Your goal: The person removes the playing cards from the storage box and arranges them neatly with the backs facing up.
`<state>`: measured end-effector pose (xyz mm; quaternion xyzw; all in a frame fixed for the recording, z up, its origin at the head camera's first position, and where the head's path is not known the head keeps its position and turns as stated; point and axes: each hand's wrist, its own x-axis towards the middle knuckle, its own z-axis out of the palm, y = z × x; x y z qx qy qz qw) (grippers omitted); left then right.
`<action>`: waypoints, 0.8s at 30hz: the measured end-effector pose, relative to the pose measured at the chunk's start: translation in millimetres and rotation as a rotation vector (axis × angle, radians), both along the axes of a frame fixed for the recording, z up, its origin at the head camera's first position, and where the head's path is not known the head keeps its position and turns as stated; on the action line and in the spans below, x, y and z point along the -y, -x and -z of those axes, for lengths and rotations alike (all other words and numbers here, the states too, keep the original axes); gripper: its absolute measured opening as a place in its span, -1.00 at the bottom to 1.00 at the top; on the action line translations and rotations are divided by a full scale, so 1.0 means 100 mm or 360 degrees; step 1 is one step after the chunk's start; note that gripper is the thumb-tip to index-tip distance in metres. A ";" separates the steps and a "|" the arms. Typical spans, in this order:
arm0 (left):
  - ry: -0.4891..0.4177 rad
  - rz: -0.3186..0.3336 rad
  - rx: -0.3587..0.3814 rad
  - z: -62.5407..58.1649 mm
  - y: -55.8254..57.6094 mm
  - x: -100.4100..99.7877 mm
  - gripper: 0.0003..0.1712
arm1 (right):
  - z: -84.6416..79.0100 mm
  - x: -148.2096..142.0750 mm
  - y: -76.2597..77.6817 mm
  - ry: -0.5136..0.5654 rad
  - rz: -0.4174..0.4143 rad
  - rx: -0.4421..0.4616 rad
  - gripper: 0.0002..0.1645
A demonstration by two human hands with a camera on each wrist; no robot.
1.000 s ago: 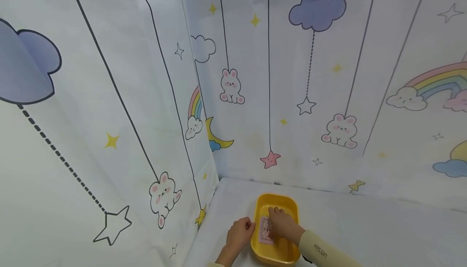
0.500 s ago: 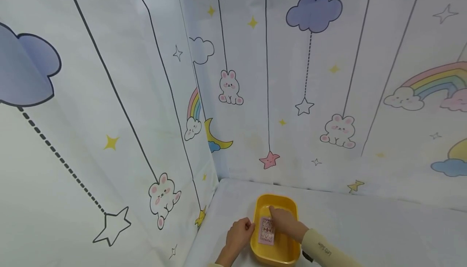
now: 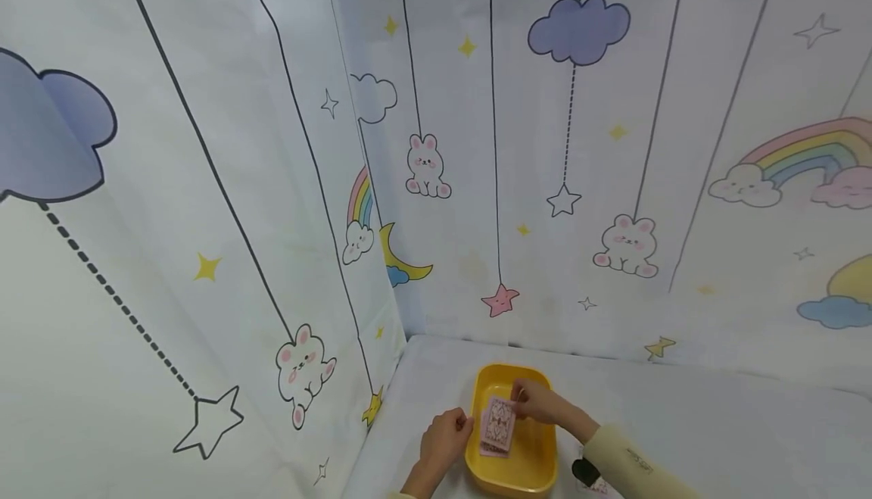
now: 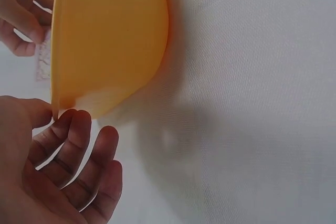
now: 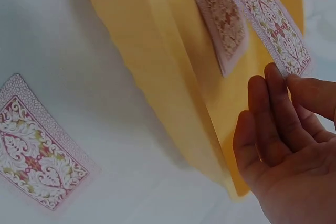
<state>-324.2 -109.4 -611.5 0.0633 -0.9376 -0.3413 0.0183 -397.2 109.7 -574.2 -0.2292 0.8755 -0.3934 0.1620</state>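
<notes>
A yellow plastic basin (image 3: 511, 476) stands on the white table. My left hand (image 4: 63, 161) pinches its rim between thumb and fingertips at the left side. Over the basin, my right hand (image 5: 289, 129) pinches one corner of a patterned playing card (image 5: 275, 27), held raised with its red and white back showing. Beneath it another playing card (image 5: 223, 24) lies inside the basin, partly covered in the head view. Outside the basin, on the table to the right, lies a further playing card (image 5: 37, 156), mostly hidden by the right sleeve in the head view.
White sheets with drawn rabbits, clouds and stars form the left wall (image 3: 204, 143) and back wall (image 3: 463, 105) round the table. The table surface (image 3: 647, 408) runs to the right of the basin. A black object (image 3: 584, 472) sits at the right wrist.
My right hand has lifted a card from the basin, and it now shows above the other card there. The right sleeve has shifted right. My left hand keeps its place at the rim.
</notes>
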 end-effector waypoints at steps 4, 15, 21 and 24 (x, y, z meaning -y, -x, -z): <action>-0.0014 0.0026 -0.0059 0.04 0.00 -0.05 -0.65 | -0.03 -0.18 0.01 0.0086 0.0025 0.0058 -0.85; 0.0029 -0.0008 0.0001 0.02 -0.04 0.08 -0.67 | -0.12 -0.61 -0.02 0.0172 0.0178 0.0195 -0.79; -0.0004 0.0041 0.0027 0.00 -0.02 0.04 -0.70 | -0.12 -1.02 -0.06 0.0108 0.0310 0.0245 -0.80; -0.0018 0.0057 0.0010 0.00 -0.01 0.01 -0.70 | -0.07 -1.26 -0.09 0.0108 0.0330 0.0268 -0.79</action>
